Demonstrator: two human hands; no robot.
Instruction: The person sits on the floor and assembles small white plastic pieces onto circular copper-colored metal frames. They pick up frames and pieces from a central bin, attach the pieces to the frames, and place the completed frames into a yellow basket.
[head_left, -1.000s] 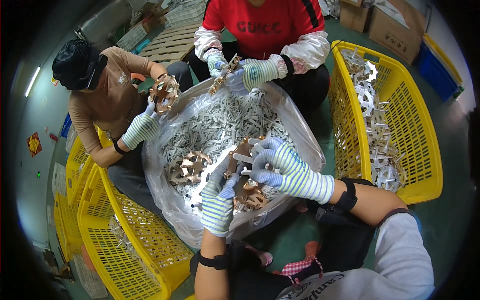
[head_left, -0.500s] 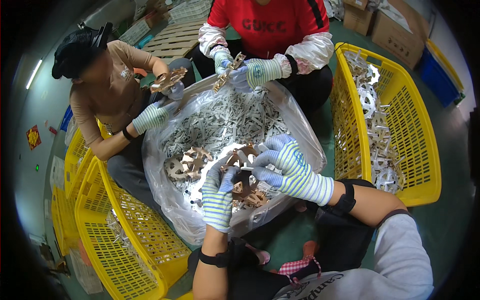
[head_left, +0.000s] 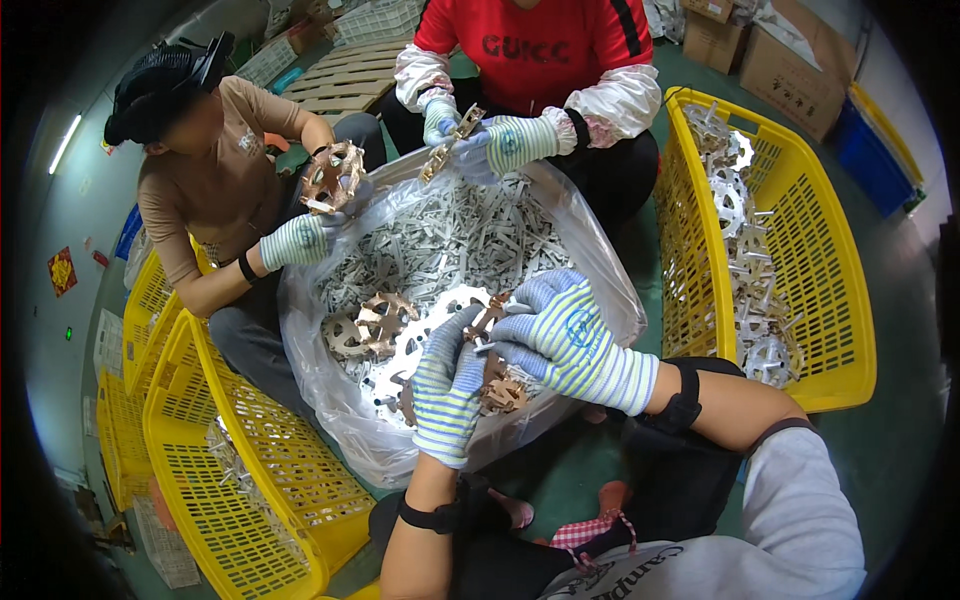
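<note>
Both my hands wear striped knit gloves with grey fingers, over a large bin [head_left: 628, 290] lined with clear plastic. Between them is a copper-coloured metal part [head_left: 489, 318] with cut-outs, largely covered by the gloves. My left hand [head_left: 447, 385] grips its near left side, thumb and fingers closed. From the right, my right hand [head_left: 575, 335] pinches at the same part, where a small silver piece [head_left: 479, 341] shows by the fingertips. Under my hands lie a shiny silver plate [head_left: 412, 345], another copper-coloured part [head_left: 386, 322] and many flat grey metal strips [head_left: 470, 235].
Across the bin, a person in red [head_left: 530, 60] and a person in brown [head_left: 215, 190] hold copper-coloured parts. A yellow crate [head_left: 830, 290] with silver parts stands on the right, another yellow crate [head_left: 240, 440] on the left. Cardboard boxes [head_left: 795, 75] sit behind.
My fingers have drawn closer around the copper-coloured part, covering more of it; my right hand shifted slightly left. The person in brown has turned their copper-coloured part upright.
</note>
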